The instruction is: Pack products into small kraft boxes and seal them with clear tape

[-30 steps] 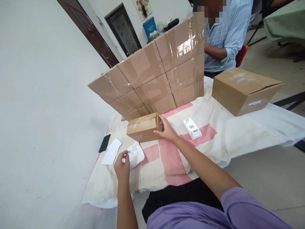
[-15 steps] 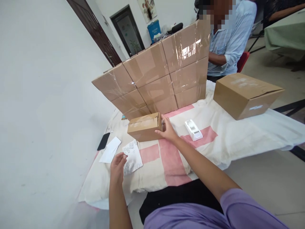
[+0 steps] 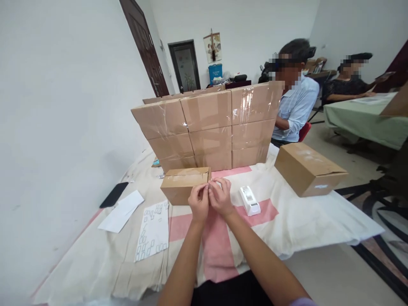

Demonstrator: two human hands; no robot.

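Observation:
A small taped cardboard box (image 3: 183,185) lies on the cloth-covered table (image 3: 287,216) in front of me. My left hand (image 3: 198,203) and my right hand (image 3: 220,196) meet at the box's right end, fingertips pinched together against each other. Whatever sits between the fingertips is too small to make out. A white sheet with small printed labels (image 3: 153,230) lies to the left of my left forearm. A white tape dispenser (image 3: 249,200) rests just right of my right hand.
A wall of stacked taped boxes (image 3: 210,125) stands behind the small box. A larger box (image 3: 307,168) sits at the right. A white envelope (image 3: 121,211) and black phone (image 3: 114,194) lie at left. A person in a blue shirt (image 3: 295,108) sits behind the stack; another person sits farther right.
My left hand let go of the label sheet and rose to meet my right hand at the box's end. The camera tilted up, showing more of the room.

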